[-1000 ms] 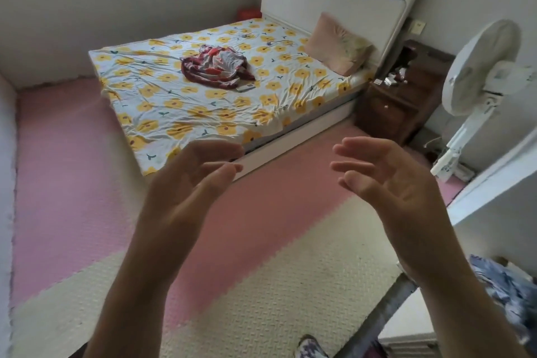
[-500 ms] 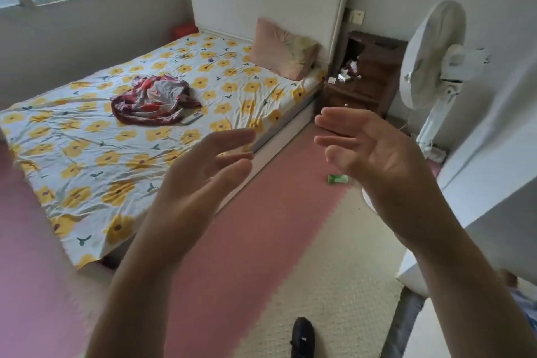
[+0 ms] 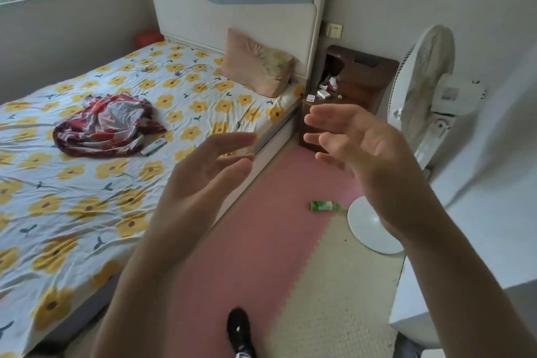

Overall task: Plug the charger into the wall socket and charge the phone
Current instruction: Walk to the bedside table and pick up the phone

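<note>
With both hands, left hand [image 3: 203, 177] and right hand [image 3: 363, 151], empty and fingers spread, head toward the wall socket [image 3: 334, 30] at one o'clock; fetch the charger first.

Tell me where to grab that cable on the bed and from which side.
Take the cable by the small white block at its loops, coming from above with fingertips. It lies flat and loosely tangled on the bed, so lifting the solid end avoids dragging loops. Both hands are empty.
</note>
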